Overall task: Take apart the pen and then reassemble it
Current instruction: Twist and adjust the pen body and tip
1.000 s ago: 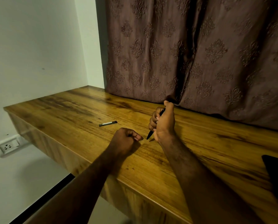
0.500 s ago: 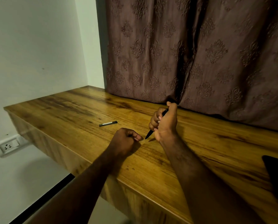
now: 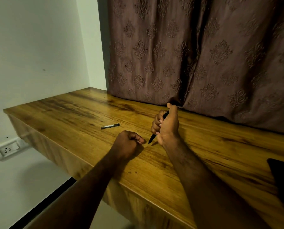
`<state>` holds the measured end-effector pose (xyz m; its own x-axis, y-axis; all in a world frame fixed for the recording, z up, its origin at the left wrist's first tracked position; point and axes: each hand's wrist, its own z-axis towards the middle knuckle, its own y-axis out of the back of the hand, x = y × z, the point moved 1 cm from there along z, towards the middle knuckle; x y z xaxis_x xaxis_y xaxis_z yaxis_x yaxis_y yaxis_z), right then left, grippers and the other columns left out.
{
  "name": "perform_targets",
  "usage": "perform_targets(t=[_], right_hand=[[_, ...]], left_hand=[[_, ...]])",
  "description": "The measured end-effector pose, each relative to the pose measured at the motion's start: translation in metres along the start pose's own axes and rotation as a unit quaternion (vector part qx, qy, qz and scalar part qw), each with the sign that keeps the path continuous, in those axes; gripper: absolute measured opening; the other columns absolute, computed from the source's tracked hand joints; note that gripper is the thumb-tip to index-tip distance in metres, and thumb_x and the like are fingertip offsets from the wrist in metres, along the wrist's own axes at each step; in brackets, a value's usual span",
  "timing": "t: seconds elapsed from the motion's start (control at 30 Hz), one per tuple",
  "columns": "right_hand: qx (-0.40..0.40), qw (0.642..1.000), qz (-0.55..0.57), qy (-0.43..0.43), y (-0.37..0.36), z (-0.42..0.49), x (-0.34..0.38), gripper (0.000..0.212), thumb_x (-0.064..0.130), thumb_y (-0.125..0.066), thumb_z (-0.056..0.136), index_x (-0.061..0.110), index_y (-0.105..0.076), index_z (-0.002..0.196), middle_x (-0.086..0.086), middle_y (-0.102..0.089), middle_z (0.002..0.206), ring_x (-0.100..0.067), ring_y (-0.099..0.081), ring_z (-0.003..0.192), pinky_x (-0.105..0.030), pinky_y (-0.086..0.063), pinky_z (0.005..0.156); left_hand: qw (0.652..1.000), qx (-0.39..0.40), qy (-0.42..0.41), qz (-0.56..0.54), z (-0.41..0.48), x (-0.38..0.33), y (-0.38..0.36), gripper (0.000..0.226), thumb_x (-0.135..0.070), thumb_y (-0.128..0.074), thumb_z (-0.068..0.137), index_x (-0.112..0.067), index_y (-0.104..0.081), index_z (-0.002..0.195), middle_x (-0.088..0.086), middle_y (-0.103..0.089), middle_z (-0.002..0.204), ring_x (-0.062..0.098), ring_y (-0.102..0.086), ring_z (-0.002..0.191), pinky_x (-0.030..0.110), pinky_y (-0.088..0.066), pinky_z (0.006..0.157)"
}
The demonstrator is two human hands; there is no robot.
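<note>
- the right hand [image 3: 168, 128] has its grip pinched around the black pen body [image 3: 154, 136], fingers curled round the barrel and thumb up over the top end; the pointed tip slants down to the counter [image 3: 75, 113], touching it or just above it, i cannot tell which.
- over the last second little has changed: the thumb has lifted slightly higher over the pen's top and the barrel has tilted a touch, while the tip stays near the same spot.
- the left hand [image 3: 127, 143] has not moved; it rests on the counter just beside the pen tip, fingers pressed together in a loose fist. whether it hides a small part i cannot tell.
- a slim dark-and-white piece [image 3: 110, 126], likely the refill or an inner part, lies alone on the counter, apart from both hands and unshifted.
- judgement: the pen looks already partly apart, and the thumb shift suggests work at the top end, either freeing another part or readying the barrel to take the loose piece back.
</note>
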<state>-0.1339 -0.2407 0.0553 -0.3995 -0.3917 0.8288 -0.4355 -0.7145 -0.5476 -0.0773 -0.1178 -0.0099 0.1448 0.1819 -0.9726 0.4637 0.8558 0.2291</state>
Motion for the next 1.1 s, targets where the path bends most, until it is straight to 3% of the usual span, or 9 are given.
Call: perform_targets(t=[0.1, 0.2, 0.43, 0.53, 0.6, 0.7, 0.77, 0.93, 1.1], right_hand=[[0.006, 1.000, -0.008, -0.004, 0.000, 0.000, -0.002, 0.062, 0.056, -0.036, 0.093, 0.015, -0.030, 0.046, 0.003, -0.022, 0.039, -0.013, -0.014, 0.034, -0.018, -0.013, 0.042], [0.004, 1.000, -0.008, 0.000, -0.001, 0.000, -0.001, 0.057, 0.046, -0.033, 0.093, 0.017, -0.030, 0.045, 0.003, -0.021, 0.039, -0.013, -0.012, 0.035, -0.019, -0.010, 0.045], [-0.001, 1.000, -0.007, 0.000, -0.001, -0.001, -0.001, 0.057, 0.047, -0.034, 0.093, 0.015, -0.030, 0.046, 0.003, -0.022, 0.039, -0.013, -0.013, 0.034, -0.018, -0.012, 0.044], [-0.015, 1.000, 0.012, 0.009, -0.001, 0.000, 0.001, 0.062, 0.058, -0.034, 0.093, 0.015, -0.035, 0.049, 0.002, -0.024, 0.041, -0.013, -0.015, 0.034, -0.019, -0.013, 0.043], [-0.030, 0.999, 0.010, 0.004, 0.001, 0.003, 0.000, 0.057, 0.061, -0.036, 0.092, 0.014, -0.045, 0.060, 0.002, -0.029, 0.044, -0.012, -0.022, 0.035, -0.021, -0.017, 0.040], [-0.045, 0.999, -0.012, 0.005, 0.002, 0.009, -0.006, 0.022, 0.029, -0.040, 0.095, 0.011, -0.049, 0.086, 0.001, -0.038, 0.054, -0.012, -0.033, 0.043, -0.026, -0.028, 0.044], [-0.054, 0.996, -0.070, 0.030, 0.002, 0.012, -0.010, 0.012, 0.012, -0.036, 0.096, 0.010, -0.047, 0.100, -0.003, -0.045, 0.061, -0.015, -0.042, 0.049, -0.028, -0.036, 0.048], [-0.037, 0.971, -0.210, 0.110, 0.002, 0.011, -0.016, 0.009, 0.015, -0.034, 0.103, 0.013, -0.039, 0.110, -0.013, -0.065, 0.087, -0.017, -0.059, 0.062, -0.023, -0.048, 0.058], [-0.050, 0.949, -0.277, 0.139, 0.012, 0.008, -0.020, 0.048, 0.021, -0.041, 0.102, 0.030, -0.021, 0.144, -0.007, -0.067, 0.092, -0.016, -0.058, 0.049, -0.028, -0.050, 0.048]], left_hand=[[1.000, -0.001, -0.003, 0.009, 0.001, 0.000, 0.001, 0.021, 0.009, -0.062, 0.075, -0.007, -0.076, 0.079, 0.006, -0.070, 0.066, 0.012, -0.056, 0.050, 0.021, -0.041, 0.048], [1.000, 0.000, 0.002, 0.005, 0.001, 0.001, 0.001, 0.022, 0.009, -0.062, 0.075, -0.008, -0.075, 0.077, 0.005, -0.068, 0.064, 0.013, -0.056, 0.049, 0.021, -0.041, 0.047], [1.000, 0.001, 0.005, 0.000, -0.002, -0.001, 0.001, 0.022, 0.009, -0.060, 0.075, -0.007, -0.075, 0.078, 0.009, -0.069, 0.065, 0.018, -0.058, 0.053, 0.023, -0.042, 0.049], [1.000, 0.005, 0.007, -0.016, -0.004, -0.002, 0.000, 0.018, 0.008, -0.062, 0.073, -0.005, -0.074, 0.077, 0.015, -0.069, 0.068, 0.020, -0.057, 0.054, 0.025, -0.042, 0.051], [1.000, 0.005, 0.013, -0.021, -0.005, -0.003, 0.000, 0.019, 0.009, -0.061, 0.073, -0.004, -0.074, 0.078, 0.014, -0.068, 0.067, 0.020, -0.057, 0.053, 0.024, -0.042, 0.049], [0.999, 0.002, 0.017, -0.030, -0.006, -0.003, 0.000, 0.020, 0.010, -0.061, 0.071, -0.006, -0.073, 0.077, 0.023, -0.072, 0.078, 0.022, -0.059, 0.057, 0.026, -0.044, 0.051], [0.999, -0.006, 0.011, -0.029, -0.005, -0.004, 0.001, 0.021, 0.009, -0.060, 0.071, -0.007, -0.073, 0.076, 0.023, -0.073, 0.084, 0.024, -0.060, 0.060, 0.029, -0.045, 0.054], [0.998, -0.038, 0.007, -0.044, -0.004, -0.003, 0.001, 0.022, 0.011, -0.057, 0.074, -0.006, -0.070, 0.075, 0.011, -0.066, 0.063, 0.020, -0.056, 0.050, 0.025, -0.042, 0.047], [0.998, -0.034, 0.006, -0.057, -0.003, -0.004, 0.000, 0.018, 0.009, -0.057, 0.078, -0.004, -0.070, 0.081, 0.005, -0.068, 0.062, 0.019, -0.061, 0.053, 0.028, -0.047, 0.051]])
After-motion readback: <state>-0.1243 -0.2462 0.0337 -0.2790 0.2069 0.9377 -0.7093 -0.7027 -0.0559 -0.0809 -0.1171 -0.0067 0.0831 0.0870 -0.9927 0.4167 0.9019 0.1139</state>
